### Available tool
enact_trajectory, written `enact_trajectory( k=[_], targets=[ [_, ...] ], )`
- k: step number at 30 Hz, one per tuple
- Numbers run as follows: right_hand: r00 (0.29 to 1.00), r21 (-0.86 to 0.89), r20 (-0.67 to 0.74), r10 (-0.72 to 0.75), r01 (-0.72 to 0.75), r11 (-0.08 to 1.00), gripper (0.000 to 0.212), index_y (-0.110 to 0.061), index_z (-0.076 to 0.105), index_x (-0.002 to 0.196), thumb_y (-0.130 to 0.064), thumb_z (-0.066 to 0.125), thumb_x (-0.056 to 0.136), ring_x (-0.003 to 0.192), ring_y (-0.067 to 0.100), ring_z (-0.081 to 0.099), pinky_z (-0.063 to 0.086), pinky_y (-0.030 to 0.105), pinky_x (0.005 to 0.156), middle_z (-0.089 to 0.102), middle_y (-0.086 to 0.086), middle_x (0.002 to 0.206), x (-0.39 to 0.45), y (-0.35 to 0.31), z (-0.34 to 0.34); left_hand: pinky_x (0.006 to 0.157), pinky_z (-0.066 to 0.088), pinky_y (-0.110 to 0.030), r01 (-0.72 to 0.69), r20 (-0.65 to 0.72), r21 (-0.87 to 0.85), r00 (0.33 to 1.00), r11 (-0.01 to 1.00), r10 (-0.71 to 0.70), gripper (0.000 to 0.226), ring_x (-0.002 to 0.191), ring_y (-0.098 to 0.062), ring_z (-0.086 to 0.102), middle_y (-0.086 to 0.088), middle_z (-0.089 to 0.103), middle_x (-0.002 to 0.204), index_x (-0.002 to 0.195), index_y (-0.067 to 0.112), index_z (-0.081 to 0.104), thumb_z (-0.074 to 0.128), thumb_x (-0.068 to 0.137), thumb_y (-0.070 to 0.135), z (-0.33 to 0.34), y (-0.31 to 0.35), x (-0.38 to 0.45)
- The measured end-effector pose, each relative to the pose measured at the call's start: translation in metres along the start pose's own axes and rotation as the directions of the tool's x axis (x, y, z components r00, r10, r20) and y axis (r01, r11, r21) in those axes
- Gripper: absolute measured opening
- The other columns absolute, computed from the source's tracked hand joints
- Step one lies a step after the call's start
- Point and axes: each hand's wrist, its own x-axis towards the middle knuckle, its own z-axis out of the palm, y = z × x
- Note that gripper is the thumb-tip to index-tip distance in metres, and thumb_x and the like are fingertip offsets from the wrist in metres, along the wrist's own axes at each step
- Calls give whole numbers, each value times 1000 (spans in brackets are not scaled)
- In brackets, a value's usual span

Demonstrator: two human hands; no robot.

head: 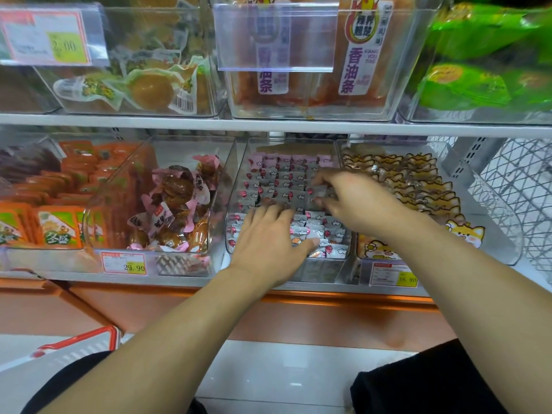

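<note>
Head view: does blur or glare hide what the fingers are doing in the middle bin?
Head view: soft overall, with the fingers of the right hand smeared, so their hold on the small packets is unclear. Head view: the left hand lies flat and legible. Head view: glare whitens the upper price holder, and the shelf edge bows from the wide lens.

Single head-worn wide-angle view, looking forward and down. Close on lower shelf (pixel 179 280); clear bin (pixel 237 189) of small packets (pixel 277 177) centre. Upper shelf (pixel 268 122) far, floor (pixel 283 369) near, at bottom edge.
</note>
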Motion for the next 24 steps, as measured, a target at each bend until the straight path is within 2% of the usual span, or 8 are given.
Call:
enact_trajectory(
  k=[2, 4, 8, 11, 17, 19, 21, 24],
  targets=[
    [991, -156, 130, 45, -24, 988, 26, -24, 64, 124, -21, 55, 99, 97, 24, 64, 55, 34, 83, 70, 5, 115, 4, -2, 5, 122, 19, -43, -5, 25, 31, 1000, 1000, 5, 76, 145, -23, 29, -1, 42, 154, 147, 20, 44, 43, 91, 72, 0, -1, -2],
    [972, -291, 222, 75, -8, 957, 31, -22, 67, 124, -15, 52, 97, 92, 25, 62, 50, 30, 78, 68, 7, 109, 5, -5, 10, 123, 16, -44, -8, 40, 51, 999, 999, 6, 76, 148, -22, 24, 0, 39, 157, 147, 22, 46, 42, 91, 74, 0, -3, -4],
    [979, -369, 186, 87, -12, 929, 23, -17, 70, 113, -17, 56, 94, 86, 23, 53, 42, 29, 80, 62, 4, 96, 13, -18, 14, 125, 8, -50, -20, 99, 81, 995, 997, 12, 78, 154, -22, 11, 1, 30, 162, 150, 27, 40, 38, 90, 77, 0, -5, -8],
    [994, -249, 76, 77, -56, 967, 23, -23, 71, 117, -24, 63, 96, 95, 23, 66, 56, 35, 90, 70, 5, 111, 24, -30, 13, 125, 6, -52, -36, 125, 101, 992, 994, 23, 80, 155, -23, 7, 0, 24, 165, 153, 27, 33, 36, 91, 77, 0, -8, -10],
    [973, -121, 190, 129, -108, 987, 10, -23, 71, 101, -20, 61, 98, 93, 20, 67, 53, 36, 94, 71, 2, 104, 29, -37, 21, 125, 6, -53, -63, 156, 113, 987, 992, 45, 83, 155, -23, 6, 1, 25, 165, 154, 29, 30, 36, 89, 80, -3, -13, -12],
    [987, 33, 82, 135, -138, 990, 14, -23, 64, 94, -10, 59, 97, 81, 12, 64, 55, 27, 75, 67, -4, 92, 30, -33, 20, 124, 7, -53, -66, 167, 115, 985, 991, 46, 83, 155, -24, 6, 2, 26, 164, 154, 29, 29, 36, 89, 80, -4, -13, -12],
    [985, 185, -62, 160, -146, 972, 16, -22, 57, 94, -7, 57, 97, 72, 2, 57, 45, 17, 56, 59, -11, 83, 26, -30, 17, 124, 7, -53, -67, 174, 111, 984, 992, 48, 84, 155, -24, 6, 2, 26, 164, 155, 29, 28, 36, 89, 80, -4, -13, -12],
    [934, 389, -242, 264, -156, 908, 15, -25, 54, 97, -11, 56, 98, 70, -3, 52, 36, 12, 48, 57, -12, 84, 18, -23, 13, 124, 9, -51, -63, 148, 66, 988, 996, 52, 83, 154, -23, 10, 3, 29, 163, 155, 30, 27, 36, 89, 79, -6, -13, -11]
  ],
)
